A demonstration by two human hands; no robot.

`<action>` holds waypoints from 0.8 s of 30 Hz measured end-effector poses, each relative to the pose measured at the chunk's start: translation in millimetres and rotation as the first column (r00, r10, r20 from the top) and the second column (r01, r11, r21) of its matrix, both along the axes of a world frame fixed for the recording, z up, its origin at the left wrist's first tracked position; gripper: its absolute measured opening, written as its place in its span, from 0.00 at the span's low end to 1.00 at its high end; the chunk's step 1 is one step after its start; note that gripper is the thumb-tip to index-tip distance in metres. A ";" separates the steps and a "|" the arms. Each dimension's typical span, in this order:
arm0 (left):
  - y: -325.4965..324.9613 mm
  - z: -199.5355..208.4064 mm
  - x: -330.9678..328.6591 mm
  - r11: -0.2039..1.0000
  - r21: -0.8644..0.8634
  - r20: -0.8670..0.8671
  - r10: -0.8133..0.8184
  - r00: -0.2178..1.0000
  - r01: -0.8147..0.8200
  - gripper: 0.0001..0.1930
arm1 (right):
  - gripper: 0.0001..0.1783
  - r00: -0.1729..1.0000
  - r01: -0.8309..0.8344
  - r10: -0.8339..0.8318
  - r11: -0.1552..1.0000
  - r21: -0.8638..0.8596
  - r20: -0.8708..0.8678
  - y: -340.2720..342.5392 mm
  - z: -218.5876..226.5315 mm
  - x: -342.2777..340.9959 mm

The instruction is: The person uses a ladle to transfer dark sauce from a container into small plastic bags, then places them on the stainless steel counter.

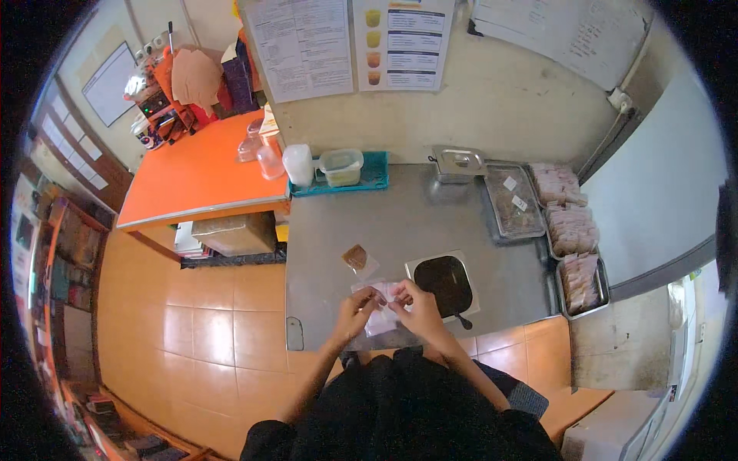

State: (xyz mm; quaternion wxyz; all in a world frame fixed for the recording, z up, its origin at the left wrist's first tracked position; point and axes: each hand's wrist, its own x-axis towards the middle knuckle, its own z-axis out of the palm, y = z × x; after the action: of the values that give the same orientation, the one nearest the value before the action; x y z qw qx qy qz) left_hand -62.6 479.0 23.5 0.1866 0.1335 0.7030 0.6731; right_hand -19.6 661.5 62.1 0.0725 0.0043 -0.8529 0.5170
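Close to the table's near edge, my left hand [358, 313] and my right hand [416, 309] meet with fingertips pinched at the top of a small clear plastic bag [380, 323]. The bag looks pale and pinkish; the fingers partly hide what it contains. Just beyond my left hand a small clear packet [357, 259] with brown filling lies flat on the steel table. Right of my right hand sits a steel pan [474, 290] of dark brown food [443, 283]. A dark handle [465, 323] sticks out over the pan's near rim.
Trays of stacked filled packets [578, 280] line the table's right edge. Beside them are a wide metal tray [513, 200] and a lidded steel container [459, 163]. At the back left, a teal tray [376, 170] bears plastic tubs. An orange table [196, 180] adjoins on the left.
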 end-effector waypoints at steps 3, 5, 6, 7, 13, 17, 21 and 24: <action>8.5 18.0 -0.8 0.994 -0.051 -0.182 -0.106 0.978 0.099 0.07 | 0.05 0.998 -0.028 0.031 0.998 -0.058 0.055 18.5 2.8 10.8; 9.3 28.5 -3.0 0.954 -0.296 -0.503 -0.191 0.843 0.040 0.06 | 0.05 0.980 -0.151 0.154 0.988 -0.028 0.125 24.1 4.5 16.5; 13.2 32.3 -3.6 0.954 -0.298 -0.505 -0.184 0.843 0.030 0.07 | 0.06 0.985 -0.161 0.161 0.987 -0.015 0.068 25.9 6.6 18.1; 23.8 35.5 2.4 0.954 -0.289 -0.503 -0.216 0.837 0.073 0.07 | 0.06 0.990 -0.118 0.118 0.993 -0.008 0.073 27.7 8.2 19.9; 49.7 59.0 20.7 0.845 -0.524 -0.622 -0.292 0.726 -0.109 0.11 | 0.10 0.999 -0.028 0.030 0.998 0.061 -0.027 37.6 10.9 30.8; 47.7 51.5 19.1 0.947 -0.251 -0.336 -0.278 0.900 0.200 0.05 | 0.08 0.993 -0.118 0.118 0.992 -0.036 0.002 48.6 11.6 39.3; 51.5 50.6 18.7 0.934 -0.268 -0.279 -0.309 0.909 0.235 0.04 | 0.09 0.987 -0.150 0.151 0.988 -0.019 0.051 54.4 15.0 46.3; 55.1 47.0 21.8 0.827 -0.561 -0.534 -0.397 0.746 0.039 0.07 | 0.11 0.994 0.015 0.003 0.987 0.163 -0.108 49.9 11.2 52.2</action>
State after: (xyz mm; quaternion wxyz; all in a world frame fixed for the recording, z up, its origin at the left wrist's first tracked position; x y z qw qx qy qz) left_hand -40.9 534.1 70.5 0.0495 0.3804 0.8558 0.3470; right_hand 32.6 711.4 73.3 0.1195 0.0355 -0.8873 0.4441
